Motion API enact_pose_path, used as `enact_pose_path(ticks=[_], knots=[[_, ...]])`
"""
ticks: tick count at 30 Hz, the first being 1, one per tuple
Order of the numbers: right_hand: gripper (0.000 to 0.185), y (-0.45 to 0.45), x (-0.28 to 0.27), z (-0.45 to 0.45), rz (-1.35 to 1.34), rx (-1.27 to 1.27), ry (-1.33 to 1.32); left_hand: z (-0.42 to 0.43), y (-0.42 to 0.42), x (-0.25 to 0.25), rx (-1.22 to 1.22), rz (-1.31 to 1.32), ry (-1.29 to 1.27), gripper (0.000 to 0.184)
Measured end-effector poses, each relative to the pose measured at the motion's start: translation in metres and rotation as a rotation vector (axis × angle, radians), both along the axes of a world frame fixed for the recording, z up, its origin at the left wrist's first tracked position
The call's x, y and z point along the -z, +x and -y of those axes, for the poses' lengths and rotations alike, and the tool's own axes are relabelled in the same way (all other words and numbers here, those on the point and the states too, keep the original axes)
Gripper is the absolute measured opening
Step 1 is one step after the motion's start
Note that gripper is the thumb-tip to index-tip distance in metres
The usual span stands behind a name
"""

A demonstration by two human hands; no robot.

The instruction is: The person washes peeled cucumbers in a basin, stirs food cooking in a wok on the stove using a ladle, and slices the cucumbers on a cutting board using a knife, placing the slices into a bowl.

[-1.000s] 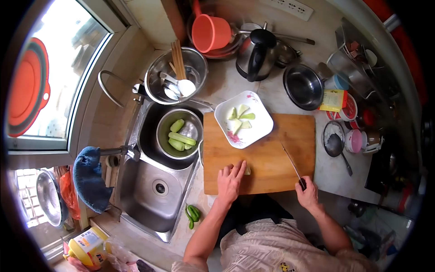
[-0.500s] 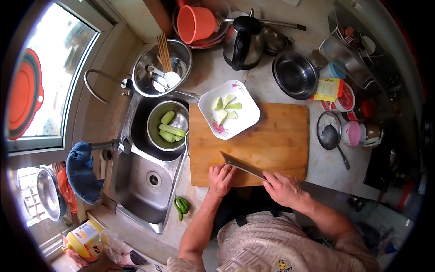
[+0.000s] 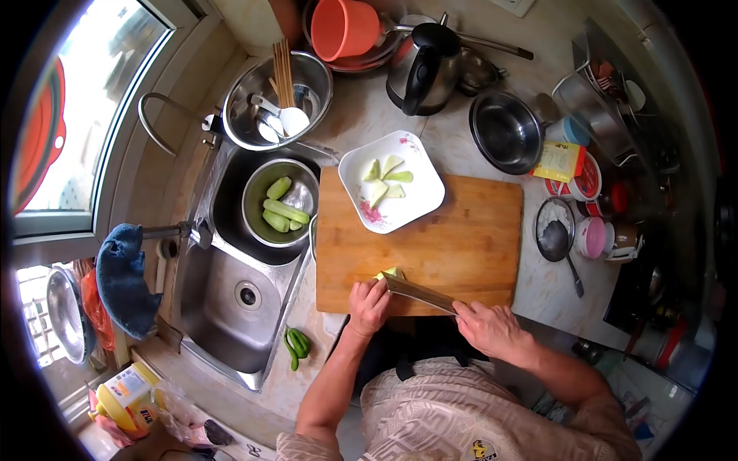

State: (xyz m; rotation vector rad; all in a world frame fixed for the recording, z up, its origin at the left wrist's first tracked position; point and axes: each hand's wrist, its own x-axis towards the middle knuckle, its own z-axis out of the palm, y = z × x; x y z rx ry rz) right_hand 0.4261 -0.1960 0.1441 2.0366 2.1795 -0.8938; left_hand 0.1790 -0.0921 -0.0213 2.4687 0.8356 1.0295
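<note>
My right hand (image 3: 488,329) is closed around the handle of a knife (image 3: 421,293), whose blade points left over the near edge of the wooden cutting board (image 3: 477,238). Against the blade tip lies a small pale green vegetable piece (image 3: 390,273). My left hand (image 3: 369,306) has its fingers curled together beside that piece, partly hiding what they press on. A white square dish (image 3: 423,196) with several pale green wedges (image 3: 399,177) rests on the board's far left part.
Left of the board, a metal bowl (image 3: 250,201) of peeled green vegetables sits in the sink (image 3: 223,307). Green peppers (image 3: 297,344) lie near the counter edge. Behind stand a kettle (image 3: 442,81) and a dark bowl (image 3: 506,132); a ladle (image 3: 555,240) rests at right.
The knife came from the right to my left hand, then its blade dropped lower onto the board. A pale green piece now shows at the blade tip.
</note>
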Motion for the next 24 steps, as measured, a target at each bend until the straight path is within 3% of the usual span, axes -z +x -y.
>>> enact_pose_path(ticks=[7, 16, 24], knots=[[0.027, -0.001, 0.054, -0.018, -0.054, 0.029, -0.032, -0.001, 0.001, -0.005, -0.007, -0.022, -0.014, 0.035], [0.029, 0.002, 0.004, -0.008, 0.008, -0.006, -0.045, 0.003, -0.002, 0.010, -0.030, 0.024, -0.014, 0.034], [0.027, -0.001, 0.050, -0.024, -0.056, 0.015, -0.080, 0.000, 0.001, -0.005, -0.049, 0.014, -0.028, 0.032]])
